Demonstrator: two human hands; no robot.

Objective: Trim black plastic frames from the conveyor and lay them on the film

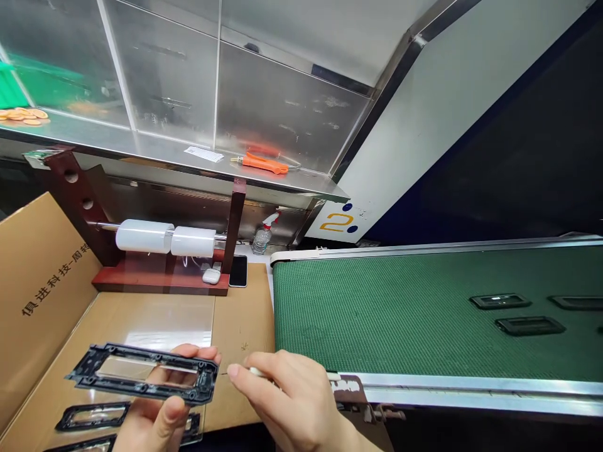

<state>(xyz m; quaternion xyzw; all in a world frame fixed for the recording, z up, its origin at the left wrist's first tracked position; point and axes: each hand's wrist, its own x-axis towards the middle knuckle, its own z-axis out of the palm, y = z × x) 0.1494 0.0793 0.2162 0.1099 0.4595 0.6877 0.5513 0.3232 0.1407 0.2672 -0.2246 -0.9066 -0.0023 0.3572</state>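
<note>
My left hand (157, 417) holds a black rectangular plastic frame (141, 371) with a clear window, thumb below and fingertips at its far edge. My right hand (292, 402) is pinched on a thin white tool (257, 371) whose tip points at the frame's right end. Two more black frames (92, 415) lie on the cardboard below.
A green conveyor belt (400, 314) on the right carries three black frames (527, 325). Ahead stands a red rack with two white rolls (164, 238), an earbud case (211, 276) and a phone (238, 271). The steel shelf holds orange pliers (264, 164). A cardboard wall (38, 276) rises at left.
</note>
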